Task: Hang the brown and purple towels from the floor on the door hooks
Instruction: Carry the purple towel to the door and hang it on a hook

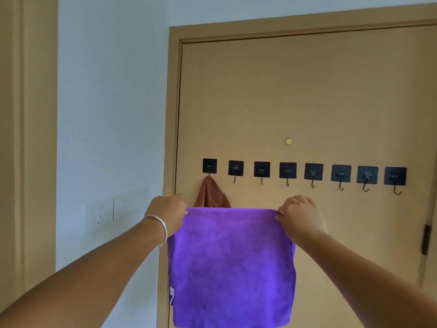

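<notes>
Left hand: the left hand [168, 213] pinches the top left corner of the purple towel [233, 266], a silver bangle [159, 227] on its wrist.
Right hand: the right hand [299, 215] pinches the top right corner, so the top edge is pulled taut between the two.
Purple towel: held spread in the air before the door [295, 91], its top edge below the row of hooks — not yet on any.
Brown towel: the brown towel [211, 194] already hangs bunched from the leftmost hook [209, 167], its lower part hidden behind the purple one.
Free hooks: seven, the nearest being the second hook [235, 170].
Risk, the catch: a flat taut edge gives a small hook little to bite — it may well slide off once a hand lets go.
Risk, the neighbour: lifting the cloth so near could brush the brown towel off.
Risk, the pads: the hooks look stuck on; a hard tug might peel one away.
Writing: none readable; a small tag at the towel's lower left is too blurred to make out.
</notes>
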Action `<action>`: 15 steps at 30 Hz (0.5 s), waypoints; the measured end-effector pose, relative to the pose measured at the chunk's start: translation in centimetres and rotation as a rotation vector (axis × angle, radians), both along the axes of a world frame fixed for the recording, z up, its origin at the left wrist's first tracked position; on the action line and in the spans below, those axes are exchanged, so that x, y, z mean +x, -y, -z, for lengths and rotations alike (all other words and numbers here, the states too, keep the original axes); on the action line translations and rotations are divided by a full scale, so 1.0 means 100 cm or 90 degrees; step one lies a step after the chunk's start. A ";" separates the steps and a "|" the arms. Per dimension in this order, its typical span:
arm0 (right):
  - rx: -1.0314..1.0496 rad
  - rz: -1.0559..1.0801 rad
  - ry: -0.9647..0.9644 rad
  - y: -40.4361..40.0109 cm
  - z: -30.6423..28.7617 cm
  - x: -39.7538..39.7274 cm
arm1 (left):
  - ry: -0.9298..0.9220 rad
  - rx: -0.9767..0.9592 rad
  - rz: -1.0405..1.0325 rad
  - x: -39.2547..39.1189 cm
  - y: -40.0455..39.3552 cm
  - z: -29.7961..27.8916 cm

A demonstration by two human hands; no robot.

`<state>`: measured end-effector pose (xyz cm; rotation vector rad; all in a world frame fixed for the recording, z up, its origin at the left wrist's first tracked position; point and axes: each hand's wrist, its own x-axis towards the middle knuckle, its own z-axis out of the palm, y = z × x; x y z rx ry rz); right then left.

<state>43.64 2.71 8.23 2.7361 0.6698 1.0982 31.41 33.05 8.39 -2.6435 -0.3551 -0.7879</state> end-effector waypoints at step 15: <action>0.091 -0.044 -0.067 -0.086 -0.025 0.158 | 0.005 0.054 0.136 0.143 -0.055 -0.022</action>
